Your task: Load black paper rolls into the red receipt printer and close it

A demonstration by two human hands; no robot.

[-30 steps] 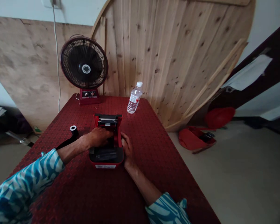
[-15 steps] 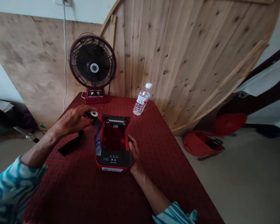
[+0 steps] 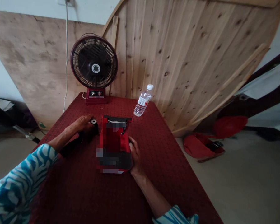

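A red and black printer [image 3: 124,160], probably a label printer, stands on the table with its lid raised and its red inside showing. My right hand [image 3: 135,157] is closed against the printer's right side, its fingertips partly hidden behind it. Left of the printer, my left hand [image 3: 85,122] is closed on a black roll [image 3: 95,127] with a white core end, close to the tabletop. Beneath that hand and forearm lies a dark flat strip [image 3: 68,148], partly covered. Blocky pixels mask parts of the printer's front and left side.
The table [image 3: 163,174] has a dark red patterned cover. At its far edge are a fan [image 3: 95,68] and a leaning-looking water bottle [image 3: 142,102] with a white cap. Wooden boards [image 3: 177,62] rise behind. A red container [image 3: 196,146] sits on the floor to the right.
My left hand has come down and slightly toward me with the black roll. A bluish strip that hung between roll and printer no longer shows. My right hand stays on the printer.
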